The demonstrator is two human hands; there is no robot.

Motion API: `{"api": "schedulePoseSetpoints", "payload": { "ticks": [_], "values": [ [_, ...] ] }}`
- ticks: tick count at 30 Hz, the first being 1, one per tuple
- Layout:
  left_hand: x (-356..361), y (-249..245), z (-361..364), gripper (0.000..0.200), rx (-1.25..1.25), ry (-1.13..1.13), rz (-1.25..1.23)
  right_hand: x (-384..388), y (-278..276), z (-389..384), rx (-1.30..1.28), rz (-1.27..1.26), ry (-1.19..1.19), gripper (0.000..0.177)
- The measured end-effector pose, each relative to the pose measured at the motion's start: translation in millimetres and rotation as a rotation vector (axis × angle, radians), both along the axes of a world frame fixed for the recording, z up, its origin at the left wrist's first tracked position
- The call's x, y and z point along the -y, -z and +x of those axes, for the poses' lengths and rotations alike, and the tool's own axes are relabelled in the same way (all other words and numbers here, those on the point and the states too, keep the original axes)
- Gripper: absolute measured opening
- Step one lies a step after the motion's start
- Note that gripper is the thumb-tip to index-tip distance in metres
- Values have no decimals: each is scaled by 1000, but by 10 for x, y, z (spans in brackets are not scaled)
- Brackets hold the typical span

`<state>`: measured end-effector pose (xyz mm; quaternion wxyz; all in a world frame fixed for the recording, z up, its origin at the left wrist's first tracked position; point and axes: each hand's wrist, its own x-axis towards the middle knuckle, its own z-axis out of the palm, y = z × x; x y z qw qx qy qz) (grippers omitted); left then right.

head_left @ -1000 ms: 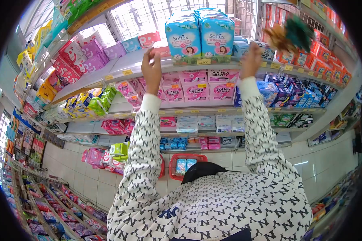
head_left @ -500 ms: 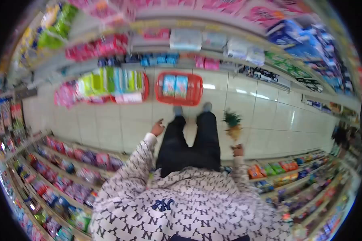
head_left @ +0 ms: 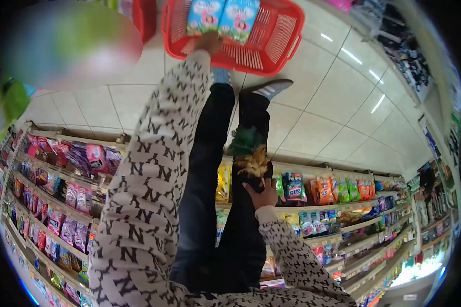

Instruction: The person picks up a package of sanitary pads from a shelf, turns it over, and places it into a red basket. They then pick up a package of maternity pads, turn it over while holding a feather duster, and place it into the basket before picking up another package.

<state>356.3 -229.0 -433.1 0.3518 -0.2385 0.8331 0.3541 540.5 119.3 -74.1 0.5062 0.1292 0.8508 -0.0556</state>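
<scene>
My left hand (head_left: pixel 208 43) reaches over the near rim of a red plastic basket (head_left: pixel 284 38). Its fingers are bunched at the lower edge of a blue pack (head_left: pixel 204 16), seemingly closed on it; the fingertips are partly hidden. A second blue pack (head_left: pixel 241 20) stands beside the first, to its right. My right hand (head_left: pixel 262 193) rests at my bent knee. Just beyond its fingers a feather duster (head_left: pixel 249 152) with green and brown feathers lies over my dark trouser leg; its handle is hidden by the hand.
The basket stands on the tiled floor (head_left: pixel 322 123) just past my shoes (head_left: pixel 274 89). Part of another red basket (head_left: pixel 144 20) is to its left. Shelves of colourful packets (head_left: pixel 294 187) run close to my legs. A blurred round patch covers the upper left.
I have bent down, and the basket appears much nearer. My left hand has moved forward to the packs. My right hand and the feather duster have come in from the side to my knee.
</scene>
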Motion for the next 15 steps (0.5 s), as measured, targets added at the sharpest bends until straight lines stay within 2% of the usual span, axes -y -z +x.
{"api": "schedulePoseSetpoints", "payload": {
  "ticks": [1, 3, 4, 5, 6, 7, 8, 11, 14, 15],
  "values": [
    [-43, 334, -71, 43, -149, 50, -154, -29, 73, 30, -11, -15, 7, 60],
    [-155, 704, -251, 43, -170, -55, -256, -109, 164, 77, -40, -59, 65, 58],
    [-112, 1297, -155, 43, -401, -66, -335, -117, 123, 81, -53, -75, 98, 57],
    [-220, 895, -431, 62, 46, -264, -133, -75, 123, 24, -41, -83, 137, 55],
    [-353, 244, -617, 47, 83, -226, -148, -95, 142, 24, -48, -77, 143, 55],
    [-454, 107, -682, 50, 92, -189, -208, -110, 165, 30, -58, -76, 148, 54],
    [-527, 160, -671, 53, 97, -151, -269, -116, 170, 43, -71, -76, 153, 54],
    [-690, 273, -519, 66, -129, -325, -234, -147, 178, -20, -60, -98, 176, 50],
    [-814, 636, -404, 83, -454, -574, 47, -154, 198, -76, -96, -109, 125, 48],
    [-761, 704, -437, 92, -424, -551, 132, -187, 196, -79, -93, -122, 129, 47]
  ]
}}
